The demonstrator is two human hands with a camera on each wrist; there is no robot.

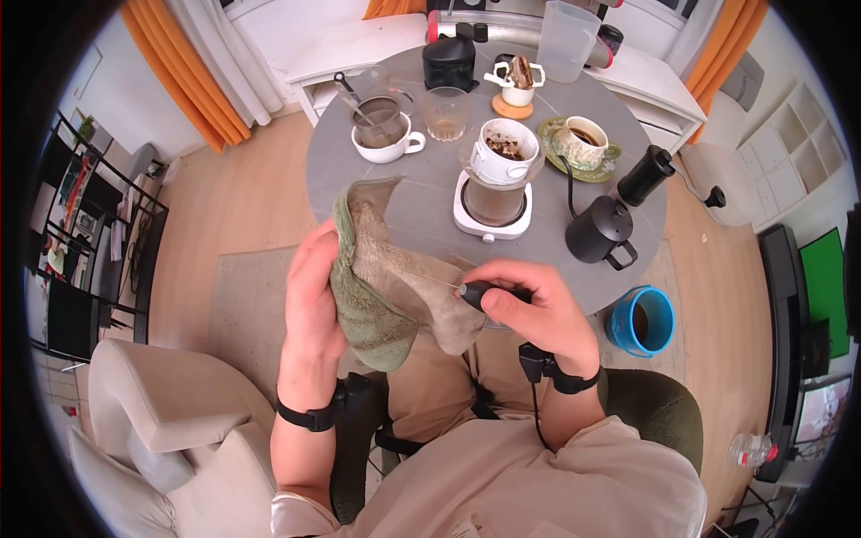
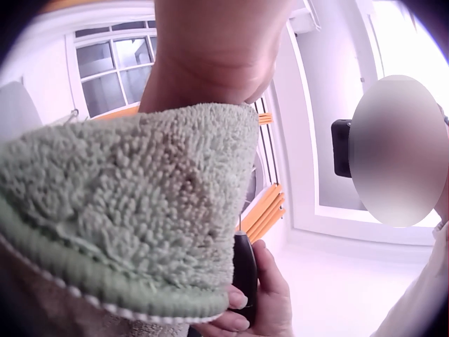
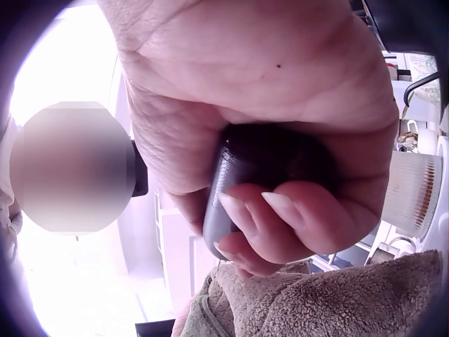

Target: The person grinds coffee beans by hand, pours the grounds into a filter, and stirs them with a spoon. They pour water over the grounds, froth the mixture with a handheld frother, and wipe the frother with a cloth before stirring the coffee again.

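A green and brownish terry towel (image 1: 377,327) hangs from my left hand (image 1: 309,291), which grips its left edge above my lap. My right hand (image 1: 543,314) holds the black handle of a milk frother (image 1: 475,293) with curled fingers. From the handle a thin metal shaft runs left across the towel; its far end is hidden against the cloth. In the left wrist view the towel's stained pile (image 2: 154,189) fills the lower left. The right wrist view shows the fingers (image 3: 302,217) wrapped around the frother handle, just over the brown cloth (image 3: 337,302).
On the round grey table (image 1: 404,224) stand a white scale (image 1: 491,220) bearing a glass server and white dripper (image 1: 502,166), a black kettle (image 1: 601,233), a cup of coffee (image 1: 583,143) and a strainer over a white cup (image 1: 381,148). A blue bucket (image 1: 659,314) sits to the right.
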